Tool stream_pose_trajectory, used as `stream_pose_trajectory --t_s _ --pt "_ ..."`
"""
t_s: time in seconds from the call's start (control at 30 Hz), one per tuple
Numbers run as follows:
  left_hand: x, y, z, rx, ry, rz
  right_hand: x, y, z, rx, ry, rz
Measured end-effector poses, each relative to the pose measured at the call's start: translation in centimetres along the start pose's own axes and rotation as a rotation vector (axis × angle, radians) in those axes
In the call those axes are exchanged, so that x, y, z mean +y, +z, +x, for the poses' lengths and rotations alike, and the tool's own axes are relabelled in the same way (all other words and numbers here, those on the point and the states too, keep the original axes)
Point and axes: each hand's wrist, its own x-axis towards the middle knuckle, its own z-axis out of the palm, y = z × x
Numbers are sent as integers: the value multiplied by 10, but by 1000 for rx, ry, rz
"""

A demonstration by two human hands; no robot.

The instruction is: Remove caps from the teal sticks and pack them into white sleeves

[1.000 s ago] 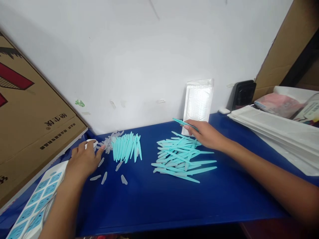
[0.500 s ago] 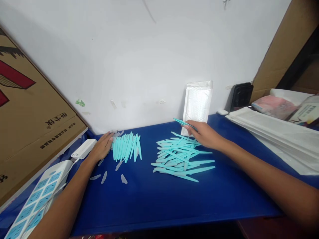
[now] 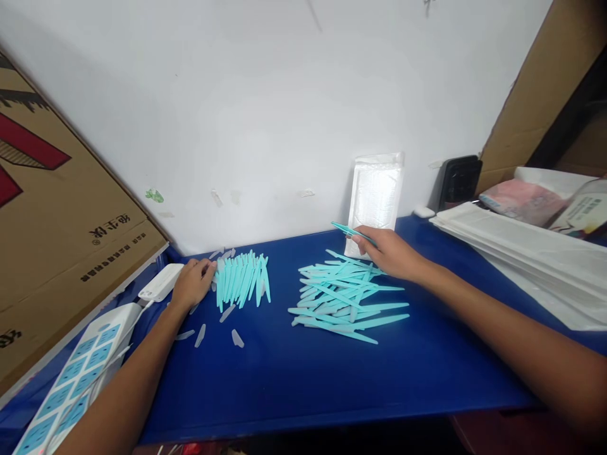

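Note:
My right hand (image 3: 386,249) is closed around a turquoise eyebrow razor (image 3: 342,228), its tip pointing up and left; whether more than one is held I cannot tell. Below this hand lies a loose, crisscrossed pile of turquoise razors (image 3: 332,294), several with translucent covers. On the left, a neater row of razors (image 3: 241,278) lies side by side. My left hand (image 3: 193,282) rests at that row's left end, fingers curled and pressed together; what they hold, if anything, is hidden. Small translucent blade covers (image 3: 238,339) are scattered around it.
A silvery padded envelope (image 3: 377,189) leans on the wall. White envelopes (image 3: 512,253) are stacked at the right. A power strip (image 3: 71,385), a white adapter box (image 3: 161,282) and a large carton (image 3: 61,208) line the left side of the blue table (image 3: 265,385).
My left hand's fingers have drawn back and curled, uncovering some translucent covers behind. My right hand stays nearly in place with the razor. The view has shifted slightly.

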Motion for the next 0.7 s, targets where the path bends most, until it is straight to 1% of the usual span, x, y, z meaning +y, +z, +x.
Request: stream_pose_trajectory --t_s 0.23,0.47,0.6,0.7 --pt "12 -10 -8 -45 -47 61 -1 -1 0 -7 -8 7" --pt "17 -19 -5 -58 -78 52 -1 -4 0 0 -8 13" --pt "16 -37 -1 21 -156 28 -1 -4 0 4 -23 19" --pt "24 -55 4 138 -232 -35 -5 -4 -1 3 -14 56"
